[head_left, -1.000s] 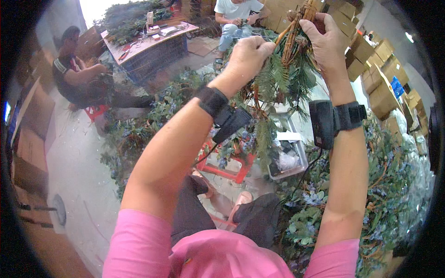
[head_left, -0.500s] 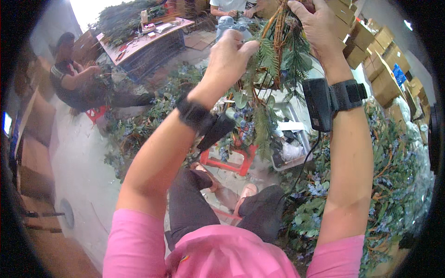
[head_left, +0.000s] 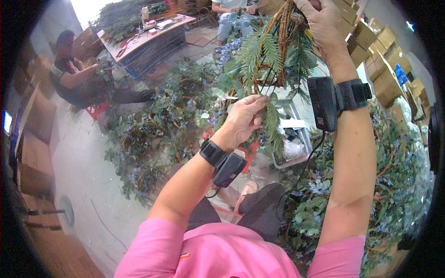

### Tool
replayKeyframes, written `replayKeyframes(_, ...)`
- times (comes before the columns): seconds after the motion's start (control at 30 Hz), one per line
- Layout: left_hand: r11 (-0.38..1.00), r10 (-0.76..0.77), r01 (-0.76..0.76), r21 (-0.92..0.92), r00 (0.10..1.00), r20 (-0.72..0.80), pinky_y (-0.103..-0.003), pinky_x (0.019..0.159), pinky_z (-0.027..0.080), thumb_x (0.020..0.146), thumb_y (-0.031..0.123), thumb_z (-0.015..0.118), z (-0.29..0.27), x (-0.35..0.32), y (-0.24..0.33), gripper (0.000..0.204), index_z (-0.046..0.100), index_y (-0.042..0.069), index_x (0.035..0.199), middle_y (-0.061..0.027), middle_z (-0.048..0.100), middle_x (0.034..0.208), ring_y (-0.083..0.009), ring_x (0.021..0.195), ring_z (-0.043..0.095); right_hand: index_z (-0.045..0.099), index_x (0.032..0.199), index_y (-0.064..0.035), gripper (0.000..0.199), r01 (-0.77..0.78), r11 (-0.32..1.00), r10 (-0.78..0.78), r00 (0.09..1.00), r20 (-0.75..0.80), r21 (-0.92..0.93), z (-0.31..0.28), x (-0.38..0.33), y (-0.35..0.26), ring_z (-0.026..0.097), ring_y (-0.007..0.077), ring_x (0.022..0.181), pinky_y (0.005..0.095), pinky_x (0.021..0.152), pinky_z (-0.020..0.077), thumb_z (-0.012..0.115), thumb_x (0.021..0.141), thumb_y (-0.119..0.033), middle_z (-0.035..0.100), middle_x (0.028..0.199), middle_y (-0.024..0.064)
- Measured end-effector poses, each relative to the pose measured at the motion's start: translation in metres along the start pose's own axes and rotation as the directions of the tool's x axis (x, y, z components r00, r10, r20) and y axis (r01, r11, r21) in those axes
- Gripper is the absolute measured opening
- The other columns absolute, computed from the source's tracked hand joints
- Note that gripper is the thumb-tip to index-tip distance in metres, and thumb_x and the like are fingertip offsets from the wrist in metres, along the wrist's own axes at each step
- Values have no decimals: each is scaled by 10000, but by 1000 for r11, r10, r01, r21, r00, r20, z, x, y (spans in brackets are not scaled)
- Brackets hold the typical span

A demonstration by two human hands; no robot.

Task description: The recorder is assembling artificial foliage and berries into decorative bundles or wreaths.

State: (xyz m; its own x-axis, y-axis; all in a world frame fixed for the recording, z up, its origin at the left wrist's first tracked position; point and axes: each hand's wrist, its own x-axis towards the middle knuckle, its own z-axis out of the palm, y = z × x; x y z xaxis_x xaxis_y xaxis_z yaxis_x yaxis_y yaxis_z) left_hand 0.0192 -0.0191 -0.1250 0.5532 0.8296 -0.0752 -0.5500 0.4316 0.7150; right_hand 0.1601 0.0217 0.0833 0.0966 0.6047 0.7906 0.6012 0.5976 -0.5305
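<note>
We hold a twig wreath (head_left: 282, 41) up in front of us: our right hand (head_left: 322, 21) is closed around its top, and our left hand (head_left: 243, 118) pinches a green fir sprig (head_left: 272, 123) at its lower edge. The loosely held sprig could slip out. Below, leafy branches (head_left: 157, 125) cover the floor (head_left: 79, 171); a desk (head_left: 139, 39) stands beyond.
</note>
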Motion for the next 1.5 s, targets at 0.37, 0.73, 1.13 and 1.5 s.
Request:
replayKeyframes(0.37, 71, 792, -147, 987, 610, 34, -386, 617, 455, 761, 204, 613, 1, 14, -21, 181, 601, 23, 751, -154, 608, 696, -329, 661, 587, 506, 887, 21, 167, -24, 993, 26, 1000, -13, 112, 6, -2, -3, 544, 120, 650, 257, 511, 490, 597, 807, -93, 555, 747, 61)
replayKeyframes(0.73, 169, 757, -91, 981, 650, -70, -383, 632, 451, 767, 222, 615, 18, 19, -23, 223, 601, 2, 736, -172, 605, 702, -332, 665, 586, 558, 856, 29, 255, 80, 973, -103, 990, -95, -217, -2, 6, 10, 579, 231, 666, 336, 627, 459, 635, 731, -179, 598, 754, 149)
replayKeyframes(1.13, -89, 703, 65, 994, 711, 17, -434, 601, 436, 813, 271, 579, 9, 17, -10, 279, 561, 2, 741, -210, 573, 672, -392, 671, 563, 557, 844, 26, 322, 53, 973, -84, 988, -130, -225, 5, 4, 9, 570, 288, 674, 374, 620, 440, 659, 698, -243, 583, 721, 173)
replayKeyframes(1.5, 89, 750, -261, 961, 653, 108, -312, 635, 464, 808, 121, 587, -2, -37, 4, 146, 589, 12, 905, -115, 622, 803, -246, 682, 601, 555, 817, 30, 229, 119, 967, -151, 980, -131, -225, -1, -1, 1, 547, 223, 635, 333, 592, 433, 647, 732, -161, 574, 691, 131)
